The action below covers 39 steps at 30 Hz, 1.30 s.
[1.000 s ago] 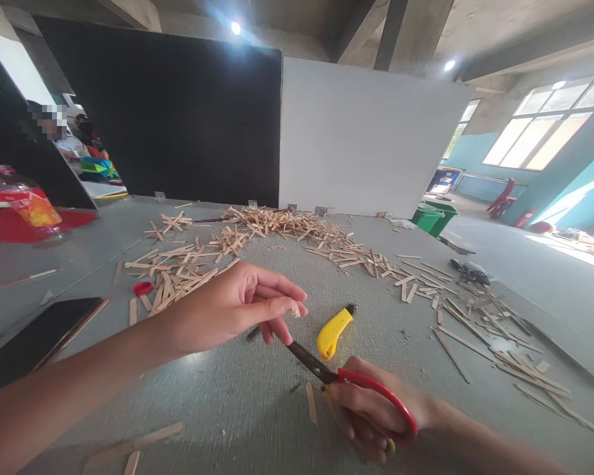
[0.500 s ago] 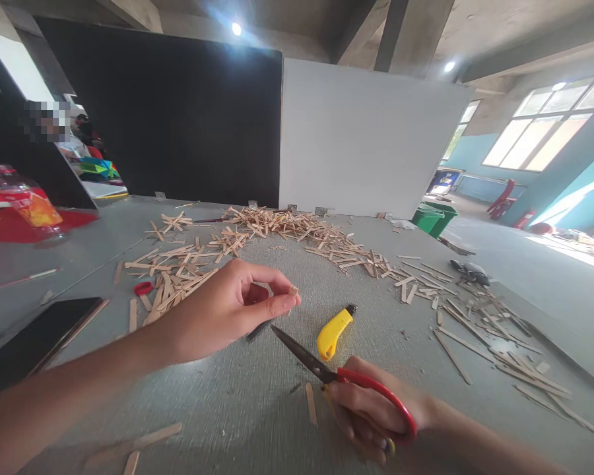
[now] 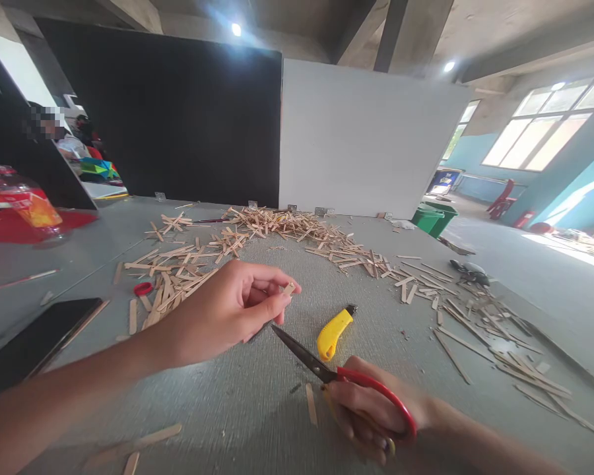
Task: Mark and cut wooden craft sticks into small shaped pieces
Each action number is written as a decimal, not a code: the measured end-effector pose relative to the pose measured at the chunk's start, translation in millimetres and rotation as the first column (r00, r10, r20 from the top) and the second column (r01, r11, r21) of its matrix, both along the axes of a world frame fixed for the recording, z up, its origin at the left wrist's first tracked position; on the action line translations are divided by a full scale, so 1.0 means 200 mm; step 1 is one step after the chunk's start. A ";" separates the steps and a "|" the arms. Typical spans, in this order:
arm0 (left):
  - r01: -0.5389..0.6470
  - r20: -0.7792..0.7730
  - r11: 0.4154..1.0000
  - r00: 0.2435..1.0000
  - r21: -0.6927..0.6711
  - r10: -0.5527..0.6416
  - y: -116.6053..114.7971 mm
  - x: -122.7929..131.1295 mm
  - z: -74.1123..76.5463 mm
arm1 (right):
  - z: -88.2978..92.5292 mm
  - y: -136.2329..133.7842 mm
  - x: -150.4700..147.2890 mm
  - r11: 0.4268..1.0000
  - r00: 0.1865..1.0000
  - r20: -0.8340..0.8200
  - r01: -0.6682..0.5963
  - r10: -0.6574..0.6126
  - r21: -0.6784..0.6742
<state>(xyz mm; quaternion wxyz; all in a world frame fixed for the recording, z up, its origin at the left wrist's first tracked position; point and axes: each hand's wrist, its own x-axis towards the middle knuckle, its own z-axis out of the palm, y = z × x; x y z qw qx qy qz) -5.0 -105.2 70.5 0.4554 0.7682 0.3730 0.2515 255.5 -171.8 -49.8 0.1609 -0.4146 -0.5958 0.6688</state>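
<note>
Between thumb and fingers my left hand pinches a small piece of wooden craft stick, held above the table. My right hand is wrapped round the red handles of a pair of scissors. Their dark blades look closed and point up and left, toward the left hand. A yellow utility knife lies just beyond the scissors. On the table near the right hand rests a short craft stick. A dark object under the left hand is mostly hidden.
Loose craft sticks form an arc across the table, with thin split strips at right. A phone and a red ring lie at left, near a drink bottle. Black and white panels stand behind.
My left fingers have shifted and turned slightly, so more of the small wooden piece shows between them. My right hand and the scissors have stayed almost still.
</note>
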 end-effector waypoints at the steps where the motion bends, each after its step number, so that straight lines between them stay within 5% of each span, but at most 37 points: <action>1: -0.002 0.002 1.000 1.000 0.002 0.002 0.00 0.00 0.00 | 0.00 0.00 0.00 1.000 1.000 0.002 0.002 -0.002 -0.004; 16: -0.014 0.046 0.998 0.999 0.057 0.011 -0.01 0.01 0.00 | -0.01 0.01 0.01 0.999 0.998 -0.040 -0.040 0.041 0.021; 25: -0.057 -0.009 0.997 0.998 0.054 0.057 -0.03 0.01 0.01 | 0.00 0.01 0.00 0.999 0.999 -0.006 0.032 -0.032 0.017; 39: -0.005 -0.127 0.983 0.992 0.185 0.029 -0.03 0.00 0.02 | -0.01 0.02 0.00 0.999 0.997 -0.063 -0.045 0.046 0.027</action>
